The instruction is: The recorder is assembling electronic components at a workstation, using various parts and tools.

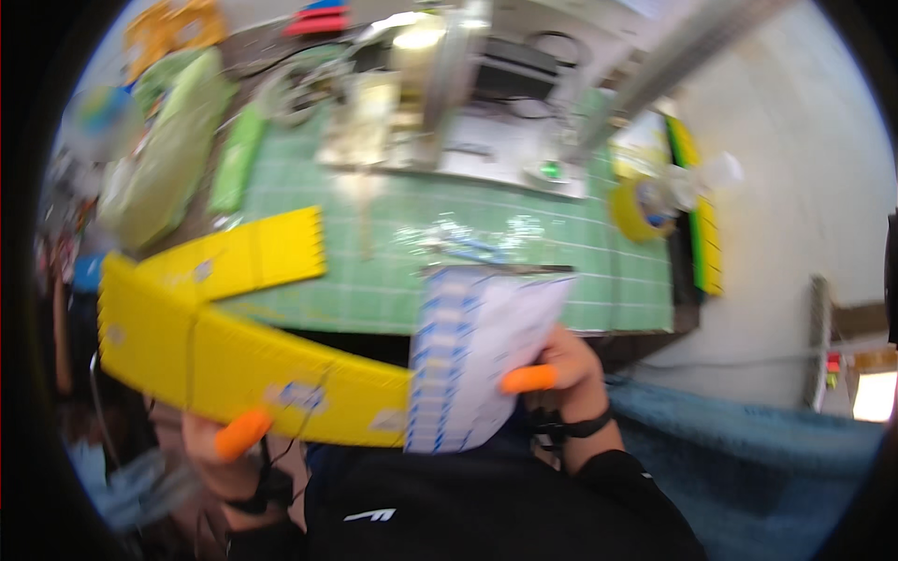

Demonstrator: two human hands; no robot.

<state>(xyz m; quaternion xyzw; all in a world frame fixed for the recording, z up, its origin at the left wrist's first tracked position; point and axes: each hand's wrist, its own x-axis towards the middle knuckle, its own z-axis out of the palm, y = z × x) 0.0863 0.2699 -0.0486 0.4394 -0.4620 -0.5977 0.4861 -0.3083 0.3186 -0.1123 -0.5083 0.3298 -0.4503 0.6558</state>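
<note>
My left hand (227, 441), an orange cover on its thumb, grips the lower edge of a long yellow strip (253, 365) with notched ends. Dark lines cross the strip, and a small pale and blue patch lies on it. My right hand (564, 372), also with an orange thumb cover, holds a white sheet (500, 351) with blue striped bands by its right side. The sheet overlaps the strip's right end; whether they are joined I cannot tell. Behind them, a second yellow strip (248, 257) lies on the green mat (365, 299).
A metal-framed machine (440, 103) with a green light stands at the back. Clear and blue scraps (472, 241) lie on the mat. A yellow roll (639, 210) is at right, near more yellow strips (708, 220). Plastic bags (173, 150) lie at left; a blue bin (739, 467) stands lower right.
</note>
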